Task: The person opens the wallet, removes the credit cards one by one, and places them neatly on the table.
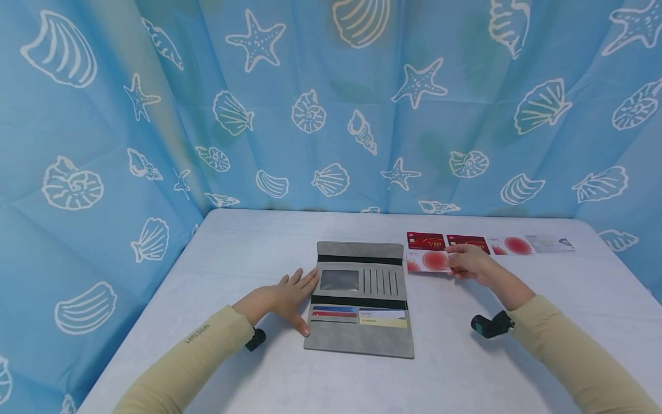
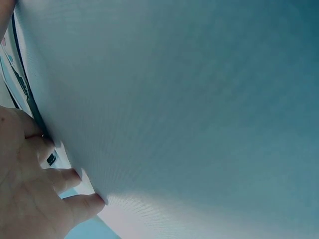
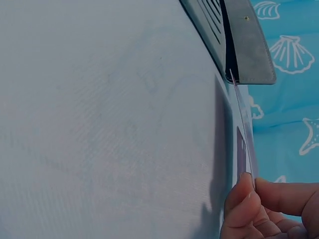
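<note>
A grey wallet (image 1: 357, 339) lies unfolded on the table, with a clear window, a row of narrow slots and several cards tucked in its lower pockets. My left hand (image 1: 291, 299) rests flat along the wallet's left edge, fingers spread. To the wallet's upper right, my right hand (image 1: 469, 263) pinches a white card with red circles (image 1: 428, 261) by its right end. In the right wrist view that card (image 3: 244, 124) appears edge-on between thumb and fingers, raised off the table. Behind it lie a red VIP card (image 1: 425, 240) and a second red card (image 1: 468, 240), partly covered by the hand.
Further right in the same row lie another white card with red circles (image 1: 512, 246) and a pale silver card (image 1: 550, 244). A white cloth covers the table (image 1: 233, 247). A blue curtain with shell prints (image 1: 310, 149) hangs behind and to the left.
</note>
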{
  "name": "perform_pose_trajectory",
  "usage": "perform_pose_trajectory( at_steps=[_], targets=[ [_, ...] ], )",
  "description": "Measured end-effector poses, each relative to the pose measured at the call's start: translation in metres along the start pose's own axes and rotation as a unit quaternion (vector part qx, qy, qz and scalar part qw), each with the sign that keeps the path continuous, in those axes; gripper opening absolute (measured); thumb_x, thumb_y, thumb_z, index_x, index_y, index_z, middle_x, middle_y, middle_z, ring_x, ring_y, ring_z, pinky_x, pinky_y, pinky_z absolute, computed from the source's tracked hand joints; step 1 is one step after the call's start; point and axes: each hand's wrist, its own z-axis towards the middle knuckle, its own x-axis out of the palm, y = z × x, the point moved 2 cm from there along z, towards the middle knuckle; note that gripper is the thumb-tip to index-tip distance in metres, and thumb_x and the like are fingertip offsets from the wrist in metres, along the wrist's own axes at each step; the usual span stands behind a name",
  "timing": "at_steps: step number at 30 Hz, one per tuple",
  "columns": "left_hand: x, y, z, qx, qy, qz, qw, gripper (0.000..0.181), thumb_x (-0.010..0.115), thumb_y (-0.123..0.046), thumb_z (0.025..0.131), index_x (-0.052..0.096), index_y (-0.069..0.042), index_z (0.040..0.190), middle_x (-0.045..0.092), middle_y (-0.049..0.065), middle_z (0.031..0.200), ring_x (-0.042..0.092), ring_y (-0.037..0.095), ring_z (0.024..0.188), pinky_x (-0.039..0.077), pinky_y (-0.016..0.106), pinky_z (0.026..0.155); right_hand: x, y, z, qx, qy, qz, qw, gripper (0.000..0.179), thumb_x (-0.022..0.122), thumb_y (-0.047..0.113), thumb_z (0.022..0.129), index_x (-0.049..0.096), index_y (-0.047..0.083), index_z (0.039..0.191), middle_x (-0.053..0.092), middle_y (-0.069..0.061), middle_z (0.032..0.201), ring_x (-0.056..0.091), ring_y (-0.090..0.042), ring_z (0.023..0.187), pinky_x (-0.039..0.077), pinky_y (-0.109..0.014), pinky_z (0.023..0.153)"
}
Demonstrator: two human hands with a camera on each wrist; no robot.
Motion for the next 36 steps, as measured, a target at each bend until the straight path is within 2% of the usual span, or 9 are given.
perform_pose_trajectory(
  at_steps=[8, 14, 19, 24, 28, 36],
  targets=[
    [-0.002, -0.001, -0.001, -0.004, 0.002, -0.004, 1.0, 0.124, 0.073, -0.062, 0.059, 0.001, -0.014, 0.148, -0.005, 0.002, 0.155, -0.007, 0.032, 0.14, 0.003, 0.052, 0.111, 0.002, -0.003, 0.007, 0.001, -0.017, -0.014, 0.9998, 0.057, 0.056, 0.014, 0.091, 0.028, -0.004, 0.137, 0.053, -0.011, 0.091, 0.056, -0.016, 0.064, 0.05, -0.021, 0.062],
    [-0.002, -0.001, 0.0, -0.008, 0.005, -0.001, 1.0, 0.125, 0.072, -0.063, 0.059, -0.001, -0.015, 0.148, -0.007, 0.001, 0.155, -0.008, 0.031, 0.14, 0.002, 0.052, 0.111, 0.004, -0.005, 0.014, -0.013, -0.056, -0.075, 0.9956, 0.054, 0.059, 0.011, 0.087, 0.035, -0.007, 0.132, 0.052, -0.014, 0.091, 0.053, -0.016, 0.061, 0.048, -0.021, 0.059],
    [-0.001, -0.001, 0.0, -0.006, 0.005, -0.005, 1.0, 0.125, 0.073, -0.062, 0.059, 0.0, -0.014, 0.148, -0.006, 0.002, 0.155, -0.008, 0.032, 0.14, 0.002, 0.052, 0.111, 0.007, -0.004, 0.015, -0.029, -0.087, -0.132, 0.987, 0.05, 0.061, 0.011, 0.086, 0.039, -0.009, 0.126, 0.053, -0.015, 0.084, 0.051, -0.017, 0.057, 0.047, -0.022, 0.057],
    [-0.001, -0.002, 0.0, -0.009, 0.004, -0.004, 0.9999, 0.125, 0.072, -0.062, 0.059, 0.0, -0.014, 0.148, -0.006, 0.002, 0.155, -0.008, 0.032, 0.14, 0.002, 0.052, 0.111, 0.011, -0.001, 0.014, -0.026, -0.112, -0.173, 0.9781, 0.044, 0.064, 0.012, 0.084, 0.044, -0.01, 0.117, 0.051, -0.019, 0.089, 0.051, -0.018, 0.057, 0.046, -0.02, 0.054],
    [-0.002, -0.002, 0.0, -0.012, 0.004, -0.002, 0.9999, 0.125, 0.072, -0.062, 0.059, -0.001, -0.015, 0.148, -0.007, 0.001, 0.155, -0.009, 0.031, 0.14, 0.001, 0.051, 0.111, 0.013, 0.001, 0.015, -0.029, -0.123, -0.203, 0.971, 0.043, 0.065, 0.012, 0.084, 0.045, -0.011, 0.114, 0.051, -0.021, 0.089, 0.051, -0.018, 0.057, 0.045, -0.019, 0.052],
    [-0.002, -0.002, 0.0, -0.014, 0.006, -0.003, 0.9999, 0.124, 0.073, -0.061, 0.059, 0.0, -0.015, 0.148, -0.006, 0.001, 0.155, -0.008, 0.031, 0.14, 0.002, 0.051, 0.111, 0.018, 0.003, 0.017, -0.047, -0.129, -0.283, 0.9492, 0.046, 0.067, 0.015, 0.082, 0.047, -0.013, 0.112, 0.053, -0.025, 0.095, 0.051, -0.018, 0.059, 0.049, -0.022, 0.054]
  ],
)
